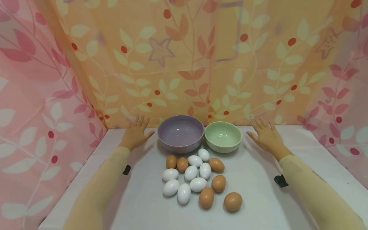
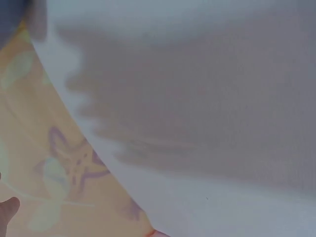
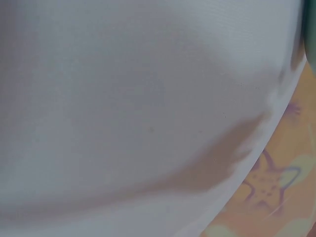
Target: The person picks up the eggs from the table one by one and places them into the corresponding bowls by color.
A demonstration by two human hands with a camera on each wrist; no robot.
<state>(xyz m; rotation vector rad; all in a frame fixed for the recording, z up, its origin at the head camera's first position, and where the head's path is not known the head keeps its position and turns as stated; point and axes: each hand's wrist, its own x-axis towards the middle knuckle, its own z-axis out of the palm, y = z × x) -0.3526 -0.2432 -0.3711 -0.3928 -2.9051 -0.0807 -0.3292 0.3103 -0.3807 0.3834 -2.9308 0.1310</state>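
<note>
My left hand (image 1: 135, 133) is spread with straight fingers to the left of a purple bowl (image 1: 181, 149), holding nothing. On the other side, my right hand (image 1: 266, 135), fingers also spread, is to the right of a smaller green bowl (image 1: 223, 147). Both bowls look hollow, with nothing inside. In front of them lie several white eggs (image 1: 184, 193) and several brown eggs (image 1: 233, 201) in a loose group. The left wrist view catches a fingertip (image 2: 9, 207) and a hand's shadow on the cloth. A sliver of the green bowl (image 3: 311, 34) edges into the right wrist view.
A white cloth (image 1: 143, 204) covers the table. Behind it hangs an orange curtain (image 1: 138, 70) with leaves and stars, and pink patterned curtains (image 1: 34, 105) flank both sides. The two bowls stand side by side near the back edge.
</note>
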